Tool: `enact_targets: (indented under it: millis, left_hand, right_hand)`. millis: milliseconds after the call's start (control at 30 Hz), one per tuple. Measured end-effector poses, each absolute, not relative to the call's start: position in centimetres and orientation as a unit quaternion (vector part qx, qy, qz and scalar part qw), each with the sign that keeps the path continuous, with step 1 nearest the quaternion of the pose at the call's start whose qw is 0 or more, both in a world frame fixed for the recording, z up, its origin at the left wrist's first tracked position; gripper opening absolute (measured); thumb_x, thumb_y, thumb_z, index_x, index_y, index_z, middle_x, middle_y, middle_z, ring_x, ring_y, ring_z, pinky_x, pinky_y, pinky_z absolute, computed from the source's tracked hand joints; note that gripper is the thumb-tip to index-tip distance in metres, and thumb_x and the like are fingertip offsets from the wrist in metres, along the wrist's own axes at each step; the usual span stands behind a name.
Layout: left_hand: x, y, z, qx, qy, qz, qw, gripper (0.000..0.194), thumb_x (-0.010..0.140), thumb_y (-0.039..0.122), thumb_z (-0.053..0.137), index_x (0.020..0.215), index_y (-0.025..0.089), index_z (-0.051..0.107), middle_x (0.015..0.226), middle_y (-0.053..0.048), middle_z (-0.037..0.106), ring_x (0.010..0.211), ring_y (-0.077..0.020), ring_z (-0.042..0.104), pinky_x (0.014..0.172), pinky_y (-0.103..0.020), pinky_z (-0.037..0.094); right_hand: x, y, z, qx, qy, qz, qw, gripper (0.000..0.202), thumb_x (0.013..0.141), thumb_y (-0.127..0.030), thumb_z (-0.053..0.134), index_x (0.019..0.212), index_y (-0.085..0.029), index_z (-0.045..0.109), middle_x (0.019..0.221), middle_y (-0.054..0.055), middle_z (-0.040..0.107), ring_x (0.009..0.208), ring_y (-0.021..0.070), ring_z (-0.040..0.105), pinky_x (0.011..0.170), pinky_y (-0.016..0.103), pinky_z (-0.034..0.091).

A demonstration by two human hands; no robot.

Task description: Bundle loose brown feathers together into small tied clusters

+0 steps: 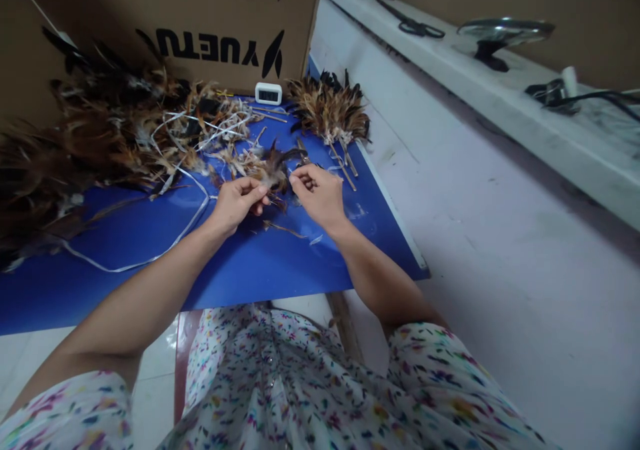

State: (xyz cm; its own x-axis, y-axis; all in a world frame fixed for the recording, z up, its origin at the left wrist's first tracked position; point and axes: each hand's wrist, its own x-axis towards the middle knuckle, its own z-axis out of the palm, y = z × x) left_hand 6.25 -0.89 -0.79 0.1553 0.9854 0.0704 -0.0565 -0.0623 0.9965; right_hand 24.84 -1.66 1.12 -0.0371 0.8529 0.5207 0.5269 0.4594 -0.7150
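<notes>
My left hand [241, 203] pinches the base of a small bunch of brown feathers [274, 173] above the blue table [280, 270]. Close on its right, my right hand [318, 193] has thumb and fingers pressed together; whatever lies between them is too small to make out. Loose feathers and pale fluff [245, 160] lie just beyond both hands. A large heap of brown and black feathers [115, 130] covers the table's left side, with a white string [193, 220] looping out of it.
Behind stands a cardboard box [210, 10], with a small white digital clock [269, 94] before it. Feather bundles on sticks [330, 110] lie at the back right. Scissors [420, 29] and a round metal-rimmed object [505, 31] rest on the ledge [450, 57].
</notes>
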Motion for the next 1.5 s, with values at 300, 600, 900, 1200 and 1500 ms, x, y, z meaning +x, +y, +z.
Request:
enact_targets:
  millis: [300, 600, 900, 1200, 1500]
  left_hand:
    - [6.1, -1.3, -0.4, 0.512, 0.358, 0.404, 0.668, 0.041, 0.06, 0.044, 0.087, 0.067, 0.014, 0.061, 0.058, 0.001, 0.064, 0.044, -0.0068, 0.053, 0.045, -0.019, 0.045]
    - [5.9, -1.6, 0.1, 0.49, 0.312, 0.349, 0.735, 0.039, 0.06, 0.04, 0.089, 0.065, 0.012, 0.062, 0.054, 0.001, 0.062, 0.043, -0.007, 0.054, 0.045, -0.018, 0.045]
    - [5.7, -1.7, 0.2, 0.506, 0.295, 0.309, 0.749, 0.038, 0.062, 0.042, 0.088, 0.067, 0.012, 0.064, 0.052, 0.0, 0.062, 0.044, -0.0067, 0.055, 0.047, -0.017, 0.043]
    - [5.9, -1.7, 0.0, 0.5, 0.317, 0.342, 0.729, 0.039, 0.06, 0.041, 0.089, 0.068, 0.012, 0.066, 0.055, 0.0, 0.063, 0.045, -0.0072, 0.055, 0.046, -0.018, 0.045]
    - [6.1, -1.6, -0.1, 0.512, 0.332, 0.367, 0.702, 0.04, 0.059, 0.041, 0.089, 0.066, 0.012, 0.064, 0.058, 0.0, 0.064, 0.045, -0.0064, 0.055, 0.047, -0.018, 0.045]
  right_hand:
    - [24.7, -1.1, 0.2, -0.355, -0.644, 0.531, 0.422, 0.037, 0.071, -0.045, 0.079, 0.084, -0.015, 0.061, 0.064, -0.003, 0.059, 0.054, 0.0079, 0.052, 0.048, 0.021, 0.042]
    - [24.9, -1.2, 0.3, -0.287, -0.616, 0.604, 0.417, 0.038, 0.065, -0.041, 0.086, 0.083, -0.014, 0.065, 0.069, -0.001, 0.064, 0.055, 0.0067, 0.052, 0.048, 0.021, 0.044]
    - [24.7, -1.3, 0.3, -0.274, -0.62, 0.592, 0.435, 0.033, 0.065, -0.039, 0.087, 0.078, -0.015, 0.069, 0.067, -0.001, 0.066, 0.054, 0.0071, 0.054, 0.048, 0.021, 0.044]
    - [24.4, -1.3, 0.4, -0.307, -0.619, 0.557, 0.461, 0.033, 0.066, -0.042, 0.085, 0.074, -0.015, 0.068, 0.064, -0.001, 0.064, 0.052, 0.0075, 0.052, 0.049, 0.023, 0.042]
    - [24.2, -1.4, 0.4, -0.326, -0.603, 0.561, 0.465, 0.037, 0.062, -0.045, 0.086, 0.073, -0.015, 0.066, 0.063, -0.002, 0.063, 0.051, 0.0072, 0.05, 0.048, 0.024, 0.04]
